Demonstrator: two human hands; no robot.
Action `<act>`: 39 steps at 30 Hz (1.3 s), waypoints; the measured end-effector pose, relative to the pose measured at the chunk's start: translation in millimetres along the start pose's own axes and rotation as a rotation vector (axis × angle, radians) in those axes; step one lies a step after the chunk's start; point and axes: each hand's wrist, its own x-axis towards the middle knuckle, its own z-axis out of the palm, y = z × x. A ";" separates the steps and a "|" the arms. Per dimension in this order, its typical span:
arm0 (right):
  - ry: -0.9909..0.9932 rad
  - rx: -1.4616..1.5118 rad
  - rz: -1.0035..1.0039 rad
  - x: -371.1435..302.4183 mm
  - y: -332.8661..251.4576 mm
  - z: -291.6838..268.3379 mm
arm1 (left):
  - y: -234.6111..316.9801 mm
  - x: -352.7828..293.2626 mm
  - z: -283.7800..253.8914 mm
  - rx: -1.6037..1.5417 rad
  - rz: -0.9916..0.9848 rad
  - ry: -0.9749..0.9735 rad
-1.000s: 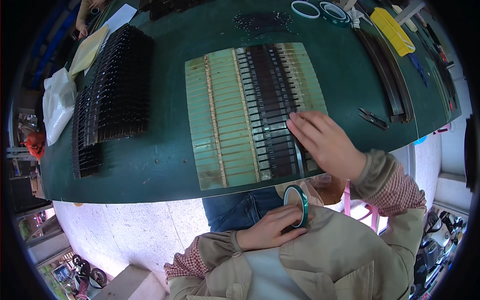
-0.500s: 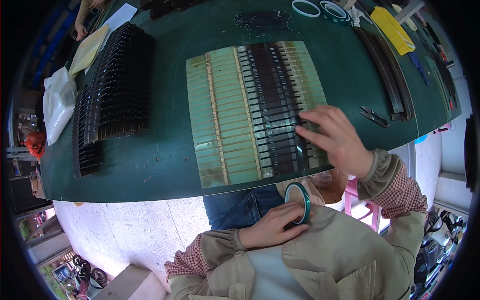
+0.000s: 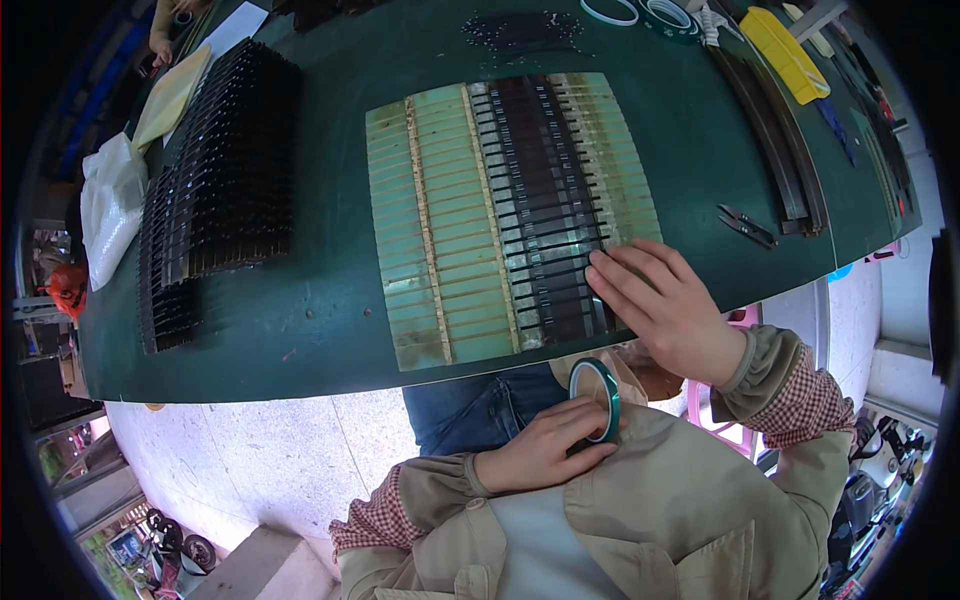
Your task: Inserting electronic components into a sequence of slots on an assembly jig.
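Observation:
My left hand (image 3: pixel 545 445) is closed around a roll of green tape (image 3: pixel 612 400), held upright just off the table's front edge. With fingers stretched out, my right hand (image 3: pixel 665 310) rests over the lower right of a pale green slotted board (image 3: pixel 425 230). Its fingertips touch the right side of a row of dark strips (image 3: pixel 545 200) lying across the board's slots, with short black ends sticking out on both sides. Two lengthwise ribs (image 3: pixel 495 220) cross the board's left part. What lies under my right palm is hidden.
Stacked dark strips (image 3: pixel 235 165) stand at the left beside a white plastic bag (image 3: pixel 112 205). On the right lie small snips (image 3: pixel 747 227), long dark bars (image 3: pixel 775 150) and a yellow bin (image 3: pixel 785 55). Tape rolls (image 3: pixel 668 18) lie at the back; another person's hand (image 3: pixel 161 48) is far left.
My right hand has slid a little down and toward me along the strips' right edge. My left hand keeps hold of the tape roll.

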 end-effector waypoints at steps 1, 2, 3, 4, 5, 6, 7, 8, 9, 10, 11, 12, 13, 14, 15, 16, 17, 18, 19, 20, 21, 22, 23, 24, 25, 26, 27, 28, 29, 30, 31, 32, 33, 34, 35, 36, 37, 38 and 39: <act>0.005 0.012 0.034 -0.9 -1.6 0.7 | -0.2 0.8 -0.1 -0.003 -0.001 -0.004; 0.006 0.010 0.033 -0.5 1.1 -1.5 | -0.3 1.4 -0.4 -0.001 0.001 -0.004; 0.036 0.046 0.030 -1.6 4.1 -5.7 | 0.3 0.2 0.3 0.002 -0.002 -0.006; 0.067 0.083 0.027 -2.7 7.2 -9.7 | 0.8 -1.2 0.9 0.005 -0.005 -0.008; 0.098 0.120 0.024 -3.9 7.9 -11.4 | 1.4 -2.7 1.4 0.009 -0.010 -0.010; 0.097 0.122 0.027 -5.7 3.2 -9.8 | 1.8 -4.2 1.4 0.007 -0.012 -0.013; 0.051 0.050 0.019 -8.1 -5.5 -6.7 | 1.9 -5.8 1.0 -0.011 -0.034 -0.025; 0.008 -0.026 0.009 -8.9 -12.1 -3.9 | 1.1 -5.3 -0.9 -0.025 -0.050 -0.037; -0.036 -0.102 -0.001 -9.1 -14.8 -2.7 | 0.6 -4.7 -1.9 -0.038 -0.067 -0.049; -0.033 -0.104 -0.001 -8.8 -12.0 -3.7 | 0.4 -4.3 -2.0 -0.036 -0.065 -0.050; -0.016 -0.056 0.003 -8.3 -6.5 -5.5 | 0.3 -4.3 -1.5 -0.031 -0.068 -0.050; 0.002 -0.008 0.006 -7.7 -1.1 -7.2 | 0.3 -4.3 -1.0 -0.026 -0.071 -0.049; 0.015 0.044 0.012 -8.8 -0.3 -7.8 | 0.9 -5.9 0.7 -0.025 -0.078 -0.049; 0.014 0.047 0.014 -10.0 -2.8 -6.6 | 1.8 -6.0 1.3 -0.027 -0.081 -0.050; 0.003 0.042 0.005 -11.1 -6.8 -4.2 | 2.8 -5.0 1.0 -0.030 -0.080 -0.039; -0.007 0.038 -0.004 -12.4 -11.2 -1.7 | 3.9 -3.9 0.7 -0.032 -0.080 -0.027; -0.018 0.033 -0.012 -14.2 -14.9 -0.3 | 4.5 -3.9 1.2 -0.035 -0.079 -0.016; -0.017 0.033 -0.014 -14.4 -16.0 -0.3 | 4.1 -3.1 1.0 -0.033 -0.079 -0.015; -0.017 0.009 -0.008 -14.8 -17.2 -0.5 | 3.5 -2.2 1.1 -0.033 -0.071 -0.011; -0.017 -0.016 -0.001 -15.2 -17.9 -0.9 | 2.8 -1.4 1.2 -0.033 -0.063 -0.006; -0.018 -0.041 0.005 -15.2 -17.8 -1.3 | 2.2 -0.7 1.1 -0.032 -0.055 -0.002; -0.016 -0.043 0.005 -15.2 -15.0 -2.9 | 1.6 -0.5 0.5 -0.031 -0.053 -0.003; 0.017 0.004 -0.004 -17.2 -12.0 -5.4 | 2.0 -2.9 1.3 -0.041 -0.081 -0.014; 0.050 0.052 -0.014 -19.1 -8.8 -7.7 | 2.3 -5.4 1.9 -0.051 -0.109 -0.025; 0.082 0.099 -0.024 -20.7 -8.0 -8.3 | 2.4 -7.4 2.7 -0.062 -0.138 -0.036; 0.081 0.104 -0.022 -22.2 -12.4 -7.2 | 2.2 -8.5 3.3 -0.064 -0.142 -0.037; 0.025 0.020 -0.022 -24.0 -21.0 -5.6 | 2.0 -9.0 3.6 -0.058 -0.135 -0.036; -0.026 -0.068 -0.024 -24.2 -27.3 -4.2 | 1.0 -7.0 2.0 -0.049 -0.122 -0.035; -0.078 -0.158 -0.025 -24.1 -29.7 -3.0 | 0.3 -5.7 0.9 -0.039 -0.110 -0.034; -0.075 -0.160 -0.027 -23.9 -28.0 -2.1 | -0.1 -5.4 0.9 -0.035 -0.107 -0.033; -0.032 -0.077 0.003 -23.8 -25.3 -1.2 | -0.5 -5.8 1.4 -0.042 -0.117 -0.028; 0.011 0.006 0.031 -24.0 -22.3 -0.1 | -0.8 -6.3 1.9 -0.049 -0.126 -0.022; 0.052 0.094 0.056 -24.7 -20.4 3.2 | -1.9 -7.8 2.4 -0.056 -0.138 -0.012; 0.052 0.095 0.048 -28.3 -20.4 8.2 | -2.9 -8.9 1.5 -0.053 -0.139 -0.004; 0.061 0.110 -0.029 -36.0 -22.8 12.0 | -2.3 -9.7 0.6 -0.105 -0.222 -0.007; 0.068 0.126 -0.106 -44.0 -24.5 15.1 | -1.9 -10.5 -0.6 -0.158 -0.304 -0.009; 0.075 0.141 -0.183 -49.5 -23.3 15.5 | -1.8 -10.8 -1.0 -0.212 -0.386 -0.011; 0.078 0.143 -0.197 -50.5 -16.9 16.0 | -3.1 -10.4 -1.2 -0.206 -0.386 0.003; 0.189 0.253 -0.098 -50.5 -8.9 16.2 | -5.2 -9.5 -0.9 -0.305 -0.439 0.029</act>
